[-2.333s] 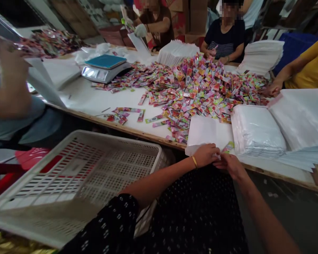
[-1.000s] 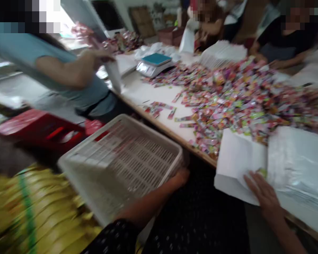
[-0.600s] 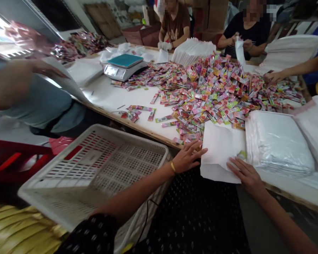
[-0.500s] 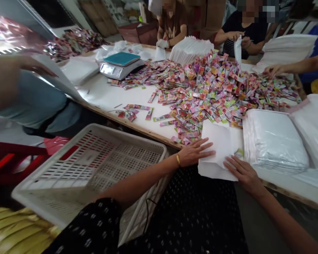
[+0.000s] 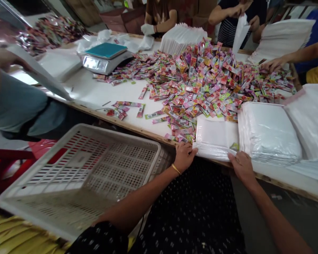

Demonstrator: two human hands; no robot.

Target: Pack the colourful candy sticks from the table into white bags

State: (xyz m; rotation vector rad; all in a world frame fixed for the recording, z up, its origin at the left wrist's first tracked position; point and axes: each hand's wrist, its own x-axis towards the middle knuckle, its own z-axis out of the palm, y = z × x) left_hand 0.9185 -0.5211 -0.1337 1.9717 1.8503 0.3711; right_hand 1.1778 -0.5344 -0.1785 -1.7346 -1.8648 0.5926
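A white plastic bag (image 5: 214,132) lies at the table's near edge, its front part folded over into a wrinkled strip. My left hand (image 5: 184,155), with a yellow bangle at the wrist, is closed with thumb and fingers on the left end of that fold. At the fold's right end, my right hand (image 5: 242,164) pinches the bag between thumb and curled fingers. Small printed sachets (image 5: 181,123) lie against the bag's left and far sides. Just right of it sits a stack of white bags (image 5: 271,130).
A large heap of sachets (image 5: 214,81) covers the middle of the table (image 5: 129,93). A scale (image 5: 107,58) stands at the left. Below the edge is a white plastic crate (image 5: 76,183). Across the table, a co-worker's hands (image 5: 245,17) hold a bag; another co-worker's hand (image 5: 274,65) reaches into the heap.
Both my hands went from lying flat and spread on the bag to gripping its near edge at both ends. The near edge, which hung loose, is now folded up into a strip.
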